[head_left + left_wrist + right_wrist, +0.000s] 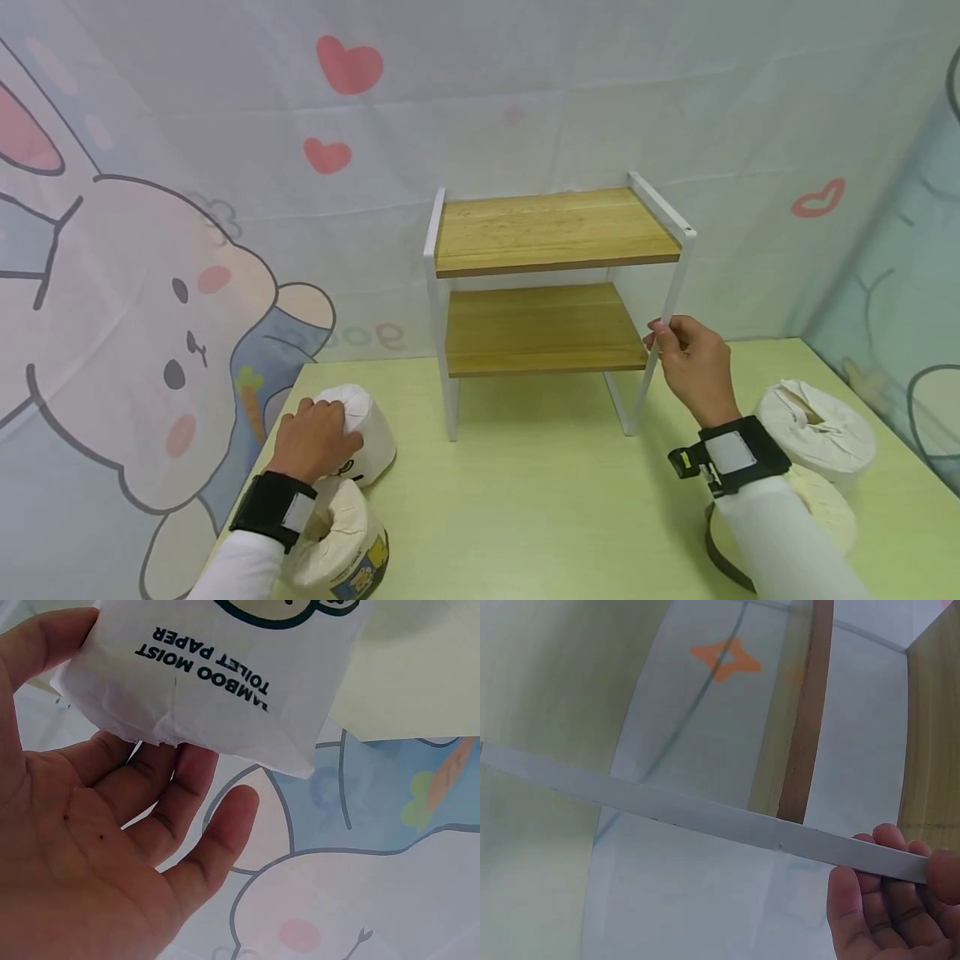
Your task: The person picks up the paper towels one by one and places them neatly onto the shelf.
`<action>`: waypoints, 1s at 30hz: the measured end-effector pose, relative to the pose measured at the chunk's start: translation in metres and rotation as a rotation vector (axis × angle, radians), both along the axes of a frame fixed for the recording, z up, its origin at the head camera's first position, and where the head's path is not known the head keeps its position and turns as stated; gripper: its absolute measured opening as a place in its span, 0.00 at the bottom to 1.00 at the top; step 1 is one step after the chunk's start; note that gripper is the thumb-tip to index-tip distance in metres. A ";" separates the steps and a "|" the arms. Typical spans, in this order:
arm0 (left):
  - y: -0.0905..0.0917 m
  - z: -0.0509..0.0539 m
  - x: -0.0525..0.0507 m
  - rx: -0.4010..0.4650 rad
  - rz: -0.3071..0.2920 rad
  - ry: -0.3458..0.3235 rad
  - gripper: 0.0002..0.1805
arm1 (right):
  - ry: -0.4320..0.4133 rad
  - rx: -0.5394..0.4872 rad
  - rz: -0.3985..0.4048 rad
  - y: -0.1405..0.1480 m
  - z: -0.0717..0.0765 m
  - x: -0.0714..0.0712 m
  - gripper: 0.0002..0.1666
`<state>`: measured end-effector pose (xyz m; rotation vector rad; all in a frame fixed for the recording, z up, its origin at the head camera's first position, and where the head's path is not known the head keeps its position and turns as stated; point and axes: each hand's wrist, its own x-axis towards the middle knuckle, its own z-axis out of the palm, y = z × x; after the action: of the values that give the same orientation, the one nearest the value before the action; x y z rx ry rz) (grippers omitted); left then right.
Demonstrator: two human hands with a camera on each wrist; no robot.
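So the person's left hand (315,442) is at the lower left of the frame, on a white, roughly cylindrical, paper-wrapped toilet roll (372,437). The grip there looks closed on it: thumb on one side, a few fingertips at the wrapper's edge, pinky sticking out free in the left wrist view. That same view has "BAMBOO MOIST TOILET PAPER" printed upside down on the wrapper, first letter partly cut off. Can't tell if the roll is fully resting on the pale yellow-green desk (510,517) or tipped up off it.

Right hand (697,362) is right of centre, its grip pinching the slim white front upright (672,292) of a two-tier rack with light wood boards (555,229). It's got the upright about level with the lower board, thumb on the front, fingers curled behind. The rack stands upright near the back of the desk, in the middle of the frame.

Right below the white roll at lower left there's a cream paper-wrapped roll with a blue and yellow picture label (341,542), hollow in the top. Over at the lower right, a white paper-wrapped roll with a slit in its top (825,454) sits just behind a cream round roll with a dark lower edge (832,510), which is partly hidden by the right sleeve (787,542).
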<state>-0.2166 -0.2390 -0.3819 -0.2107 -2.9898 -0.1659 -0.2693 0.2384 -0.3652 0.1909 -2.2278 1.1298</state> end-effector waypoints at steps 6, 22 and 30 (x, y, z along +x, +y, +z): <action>-0.001 0.001 0.002 0.001 -0.006 0.060 0.10 | -0.012 0.021 0.002 -0.001 0.001 -0.001 0.16; 0.009 0.005 0.001 0.034 -0.049 0.192 0.13 | 0.033 0.044 -0.039 0.000 -0.006 -0.004 0.14; 0.023 0.010 0.004 0.057 -0.078 0.288 0.22 | 0.062 0.037 -0.036 -0.004 -0.009 -0.007 0.15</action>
<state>-0.2123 -0.2162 -0.3718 -0.3155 -2.6886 -0.2087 -0.2768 0.2346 -0.3742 0.1974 -2.1894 1.0503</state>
